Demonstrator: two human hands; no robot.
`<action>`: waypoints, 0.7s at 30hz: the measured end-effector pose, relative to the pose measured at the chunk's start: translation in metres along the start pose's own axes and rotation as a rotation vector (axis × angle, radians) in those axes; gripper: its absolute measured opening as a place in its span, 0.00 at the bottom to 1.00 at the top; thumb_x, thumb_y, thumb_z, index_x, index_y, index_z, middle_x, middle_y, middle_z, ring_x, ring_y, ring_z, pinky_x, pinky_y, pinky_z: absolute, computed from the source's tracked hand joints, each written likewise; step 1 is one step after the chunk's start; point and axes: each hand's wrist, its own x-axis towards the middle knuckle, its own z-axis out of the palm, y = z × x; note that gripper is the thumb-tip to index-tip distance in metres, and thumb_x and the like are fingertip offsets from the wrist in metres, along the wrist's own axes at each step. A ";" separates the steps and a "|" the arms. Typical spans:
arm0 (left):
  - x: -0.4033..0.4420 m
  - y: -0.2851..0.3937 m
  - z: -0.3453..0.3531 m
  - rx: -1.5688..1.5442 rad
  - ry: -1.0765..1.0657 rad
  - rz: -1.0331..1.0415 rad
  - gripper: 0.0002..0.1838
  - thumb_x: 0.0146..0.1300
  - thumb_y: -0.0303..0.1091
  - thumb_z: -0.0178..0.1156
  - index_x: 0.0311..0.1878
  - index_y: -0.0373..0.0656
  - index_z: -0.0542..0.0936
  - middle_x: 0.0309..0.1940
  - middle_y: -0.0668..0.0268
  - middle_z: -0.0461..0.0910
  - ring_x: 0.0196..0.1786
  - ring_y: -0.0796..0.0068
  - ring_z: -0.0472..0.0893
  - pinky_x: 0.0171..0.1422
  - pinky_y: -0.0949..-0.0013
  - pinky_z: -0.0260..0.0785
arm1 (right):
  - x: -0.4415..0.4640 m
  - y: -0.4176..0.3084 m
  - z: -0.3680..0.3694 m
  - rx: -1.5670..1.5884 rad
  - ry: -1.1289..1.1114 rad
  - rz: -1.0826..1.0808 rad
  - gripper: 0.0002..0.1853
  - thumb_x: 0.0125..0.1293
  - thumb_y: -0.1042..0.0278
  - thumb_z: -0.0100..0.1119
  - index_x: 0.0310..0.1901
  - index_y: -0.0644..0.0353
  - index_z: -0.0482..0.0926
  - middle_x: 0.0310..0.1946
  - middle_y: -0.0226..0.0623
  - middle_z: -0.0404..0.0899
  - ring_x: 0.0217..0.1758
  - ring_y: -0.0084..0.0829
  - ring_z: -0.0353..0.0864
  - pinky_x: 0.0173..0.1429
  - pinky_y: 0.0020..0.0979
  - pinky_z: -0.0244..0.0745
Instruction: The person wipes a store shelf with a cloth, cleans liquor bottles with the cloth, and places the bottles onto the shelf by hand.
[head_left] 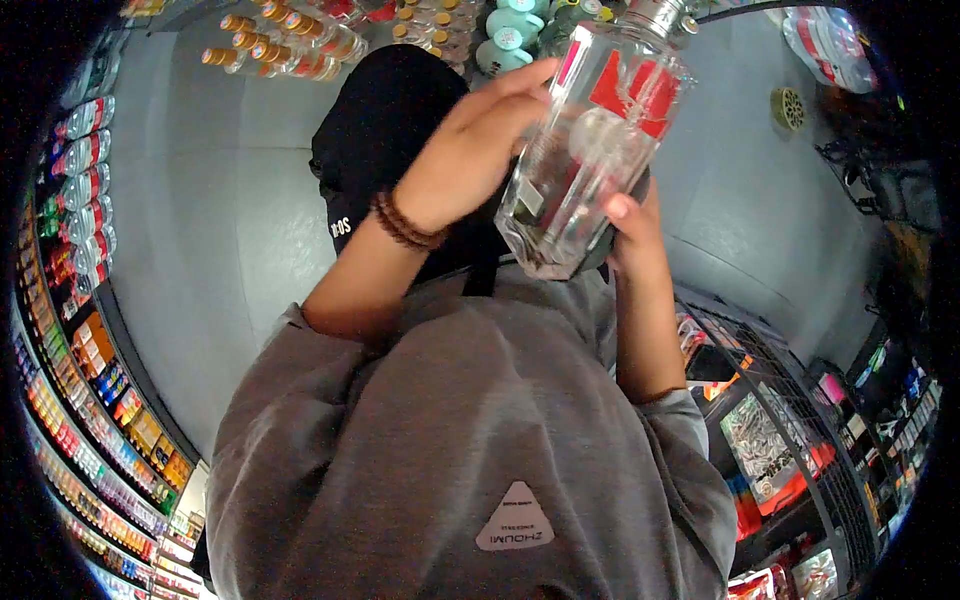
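A large clear bottle with red label patches is tilted at the upper middle, its neck toward the top edge. My right hand grips its lower right side, with the thumb on the front and the other fingers mostly hidden behind. From the left, my left hand reaches to the bottle's side, its fingers bent and pressed together against it. A dark beaded bracelet is round the left wrist. Beneath the left hand is a black bag.
Bottles with orange caps and light teal containers stand along the top. Packed shelves line the left, with large water bottles above. A black wire rack with packages is at the lower right. Grey floor shows between.
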 end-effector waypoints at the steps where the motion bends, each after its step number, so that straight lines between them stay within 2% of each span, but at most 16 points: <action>1: -0.002 0.015 -0.002 -0.038 -0.081 -0.057 0.21 0.63 0.40 0.46 0.55 0.37 0.68 0.47 0.62 0.74 0.48 0.74 0.75 0.46 0.72 0.69 | 0.000 -0.004 0.003 -0.044 0.035 0.018 0.46 0.36 0.45 0.65 0.56 0.67 0.60 0.46 0.42 0.70 0.48 0.34 0.72 0.51 0.34 0.69; 4: 0.005 0.020 -0.017 0.212 -0.076 0.053 0.17 0.66 0.40 0.42 0.42 0.36 0.73 0.33 0.63 0.78 0.32 0.80 0.76 0.33 0.79 0.68 | 0.000 0.018 -0.020 0.385 -0.099 0.082 0.50 0.36 0.43 0.65 0.58 0.67 0.57 0.49 0.50 0.65 0.51 0.43 0.69 0.55 0.41 0.68; 5: 0.006 0.019 -0.018 0.363 0.022 0.117 0.17 0.67 0.41 0.42 0.34 0.37 0.73 0.21 0.67 0.76 0.21 0.84 0.70 0.25 0.81 0.61 | 0.004 0.021 -0.027 0.460 -0.203 0.065 0.52 0.36 0.43 0.65 0.59 0.69 0.53 0.50 0.55 0.63 0.49 0.47 0.70 0.51 0.42 0.71; 6: 0.008 0.026 -0.017 0.421 0.017 0.093 0.16 0.66 0.41 0.44 0.32 0.38 0.74 0.15 0.71 0.71 0.17 0.86 0.65 0.22 0.82 0.56 | 0.005 0.013 -0.017 0.514 -0.255 0.071 0.56 0.34 0.42 0.67 0.60 0.70 0.51 0.48 0.56 0.64 0.46 0.48 0.72 0.47 0.40 0.73; 7: 0.011 0.029 -0.017 0.430 0.011 0.048 0.16 0.66 0.41 0.45 0.31 0.39 0.74 0.14 0.73 0.70 0.16 0.86 0.63 0.21 0.82 0.55 | 0.006 0.005 -0.007 0.566 -0.306 0.081 0.60 0.31 0.41 0.69 0.61 0.71 0.49 0.45 0.56 0.65 0.42 0.48 0.74 0.42 0.39 0.76; 9: 0.022 0.021 -0.018 0.428 0.008 0.000 0.15 0.65 0.42 0.46 0.30 0.41 0.74 0.13 0.74 0.68 0.15 0.86 0.62 0.21 0.82 0.53 | 0.002 0.003 0.003 0.564 -0.366 0.063 0.58 0.33 0.34 0.64 0.59 0.73 0.53 0.35 0.54 0.69 0.29 0.45 0.74 0.29 0.35 0.73; 10: 0.031 0.011 -0.016 0.260 0.021 0.037 0.16 0.63 0.42 0.49 0.28 0.40 0.75 0.13 0.74 0.68 0.17 0.87 0.64 0.21 0.82 0.53 | 0.000 0.002 0.008 0.562 -0.395 0.054 0.58 0.34 0.31 0.61 0.59 0.74 0.55 0.30 0.52 0.71 0.23 0.43 0.75 0.22 0.33 0.72; 11: 0.038 0.003 -0.013 0.093 0.034 0.074 0.16 0.62 0.43 0.52 0.27 0.39 0.75 0.13 0.73 0.69 0.18 0.87 0.66 0.21 0.82 0.52 | 0.003 0.004 0.004 0.711 -0.579 0.118 0.63 0.28 0.30 0.65 0.60 0.73 0.52 0.37 0.55 0.70 0.32 0.45 0.75 0.32 0.36 0.74; 12: 0.041 0.005 -0.006 -0.009 -0.069 0.153 0.14 0.58 0.43 0.56 0.33 0.39 0.73 0.21 0.70 0.72 0.24 0.84 0.70 0.25 0.80 0.61 | 0.005 0.005 0.004 0.784 -0.670 0.148 0.65 0.26 0.30 0.65 0.60 0.72 0.51 0.37 0.55 0.70 0.33 0.45 0.75 0.33 0.36 0.75; 13: 0.040 0.008 0.003 -0.282 -0.193 0.136 0.15 0.57 0.33 0.54 0.46 0.37 0.67 0.36 0.63 0.71 0.37 0.75 0.71 0.38 0.75 0.65 | 0.006 0.008 0.007 0.855 -0.738 0.188 0.66 0.24 0.29 0.65 0.61 0.72 0.50 0.38 0.56 0.70 0.33 0.46 0.76 0.34 0.36 0.75; 14: 0.039 0.011 0.012 -0.554 -0.316 0.115 0.25 0.56 0.23 0.51 0.59 0.36 0.61 0.50 0.55 0.70 0.51 0.65 0.73 0.51 0.69 0.69 | 0.004 0.011 0.008 0.907 -0.764 0.212 0.68 0.23 0.28 0.66 0.61 0.72 0.49 0.38 0.56 0.70 0.34 0.47 0.76 0.35 0.36 0.76; 15: 0.050 0.006 0.018 -0.622 -0.366 0.070 0.27 0.57 0.24 0.49 0.62 0.39 0.56 0.58 0.54 0.62 0.58 0.63 0.67 0.59 0.64 0.64 | 0.001 0.013 0.010 0.951 -0.769 0.241 0.69 0.21 0.27 0.66 0.61 0.71 0.48 0.39 0.57 0.70 0.35 0.47 0.76 0.35 0.37 0.76; 16: 0.048 0.000 0.021 -0.707 -0.380 0.024 0.30 0.60 0.37 0.51 0.63 0.41 0.54 0.60 0.54 0.61 0.60 0.62 0.64 0.63 0.60 0.58 | -0.003 0.014 0.012 0.968 -0.741 0.244 0.69 0.21 0.27 0.65 0.61 0.71 0.49 0.38 0.57 0.70 0.34 0.47 0.76 0.34 0.36 0.76; 18: 0.045 -0.007 0.023 -1.165 -0.596 -0.041 0.39 0.57 0.56 0.51 0.65 0.44 0.52 0.60 0.54 0.60 0.62 0.58 0.62 0.63 0.55 0.57 | -0.012 0.014 0.019 0.999 -0.685 0.248 0.67 0.21 0.27 0.64 0.60 0.71 0.52 0.36 0.57 0.70 0.32 0.47 0.76 0.31 0.34 0.75; 19: 0.048 -0.008 0.027 -1.166 -0.594 -0.041 0.39 0.57 0.56 0.51 0.65 0.44 0.52 0.60 0.54 0.60 0.62 0.58 0.62 0.63 0.55 0.57 | -0.015 0.014 0.024 0.881 -0.620 0.148 0.53 0.39 0.34 0.53 0.60 0.70 0.54 0.33 0.48 0.70 0.25 0.41 0.73 0.29 0.35 0.70; 21: 0.054 -0.008 0.035 -1.058 -0.813 0.161 0.46 0.50 0.69 0.47 0.65 0.47 0.51 0.60 0.54 0.60 0.62 0.55 0.61 0.63 0.52 0.55 | -0.012 0.017 0.021 0.905 -0.613 0.180 0.47 0.44 0.36 0.51 0.56 0.70 0.56 0.31 0.46 0.71 0.24 0.39 0.74 0.29 0.34 0.70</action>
